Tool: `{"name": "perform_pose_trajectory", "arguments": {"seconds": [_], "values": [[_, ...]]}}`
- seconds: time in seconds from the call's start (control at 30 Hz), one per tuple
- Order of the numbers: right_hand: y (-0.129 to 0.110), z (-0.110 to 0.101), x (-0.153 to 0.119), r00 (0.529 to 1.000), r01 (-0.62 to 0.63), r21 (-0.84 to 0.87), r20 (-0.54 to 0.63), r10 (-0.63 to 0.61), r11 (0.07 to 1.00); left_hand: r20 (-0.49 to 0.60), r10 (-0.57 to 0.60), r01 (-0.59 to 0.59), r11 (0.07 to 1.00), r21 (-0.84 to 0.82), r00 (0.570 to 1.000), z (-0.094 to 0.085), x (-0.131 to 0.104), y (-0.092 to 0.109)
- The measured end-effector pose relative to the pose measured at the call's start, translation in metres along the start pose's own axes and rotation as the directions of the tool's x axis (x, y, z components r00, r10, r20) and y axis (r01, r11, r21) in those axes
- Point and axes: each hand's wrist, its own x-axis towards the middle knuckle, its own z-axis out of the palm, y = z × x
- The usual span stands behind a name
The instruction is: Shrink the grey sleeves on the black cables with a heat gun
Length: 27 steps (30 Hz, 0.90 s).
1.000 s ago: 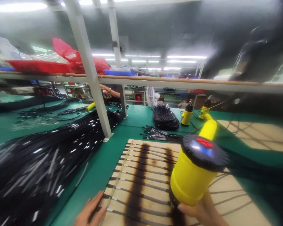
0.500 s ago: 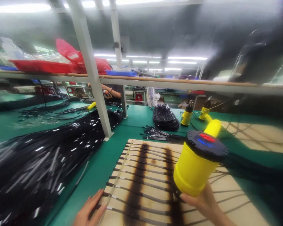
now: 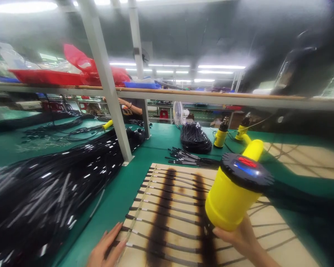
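My right hand is closed around a yellow heat gun, held tilted over the right part of a wooden board. Its nozzle end points down and is mostly hidden. Black cables lie in rows across the board, their ends past its left edge. Two dark scorch bands cross the board beneath them. At the lower left edge my left hand rests with its fingers stretched and apart, touching or close beside the nearest cable ends.
A big heap of black cables covers the left of the green table. Behind the board are a cable coil, loose cable ends and two standing heat guns. A metal post supports the shelf. A co-worker's arm shows beyond.
The heat gun's upper end has shifted very slightly to the right. My left hand stays in place.
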Motion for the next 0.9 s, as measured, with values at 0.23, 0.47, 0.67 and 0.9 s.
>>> {"name": "perform_pose_trajectory", "arguments": {"seconds": [0.23,0.47,0.67,0.9], "values": [[0.0035,-0.0030,0.0005,0.999,-0.027,-0.022,0.032,0.028,0.999,0.029,-0.026,0.026,1.000,-0.014,0.999,-0.0003,0.0003,0.0021],[0.0059,-0.0014,-0.0015,0.999,-0.046,0.052,0.017,0.045,0.998,0.024,-0.037,0.037,0.999,-0.031,0.999,-0.0007,0.0001,0.0026],[0.0089,-0.0051,0.0002,1.000,-0.018,-0.010,0.022,0.018,1.000,0.014,-0.011,0.012,0.999,-0.033,1.000,-0.0008,0.0007,0.0034],[0.0039,-0.0046,0.0001,0.999,-0.044,0.003,0.027,0.044,0.999,-0.016,0.015,-0.015,1.000,-0.024,1.000,0.0000,-0.0008,0.0014]]}}
